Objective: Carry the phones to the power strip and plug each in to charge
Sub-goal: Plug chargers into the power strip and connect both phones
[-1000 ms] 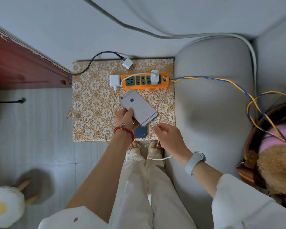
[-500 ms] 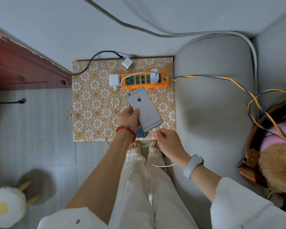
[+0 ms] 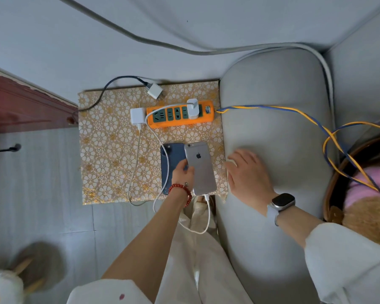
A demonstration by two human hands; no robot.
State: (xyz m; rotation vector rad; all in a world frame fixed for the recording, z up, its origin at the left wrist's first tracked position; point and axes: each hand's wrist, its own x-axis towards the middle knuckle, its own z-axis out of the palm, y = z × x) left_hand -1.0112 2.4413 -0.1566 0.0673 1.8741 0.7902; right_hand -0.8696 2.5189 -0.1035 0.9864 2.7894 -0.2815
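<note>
A grey sofa arm (image 3: 272, 128) fills the space to my right, and beside it sits a small desk covered with a gold floral cloth (image 3: 110, 154). At the back of that cloth lies the orange power strip (image 3: 180, 115), its blue and yellow cord (image 3: 272, 108) trailing off over the sofa arm. A white charger (image 3: 193, 108) sits plugged into the strip near its right end, a second white charger (image 3: 137, 116) lies against the strip's left end, and a third white adapter (image 3: 155, 91) on a black cable rests behind them, apart from the strip. Nearer to me, a dark blue phone (image 3: 170, 163) lies flat on the cloth. My left hand (image 3: 182, 174) grips the silver phone (image 3: 201, 168) along its left edge, back up, partly overlapping the blue phone's right side; whether it has touched down on the cloth I cannot tell. A white cable (image 3: 207, 216) is plugged into the silver phone's near end and loops down over my legs before running up toward the strip. My right hand (image 3: 248, 172) holds nothing, its fingers (image 3: 234, 162) relaxed and spread, resting on the sofa arm just beside the desk's edge, with a watch (image 3: 282, 202) on that wrist and a red bead bracelet (image 3: 181, 190) on the left.
</note>
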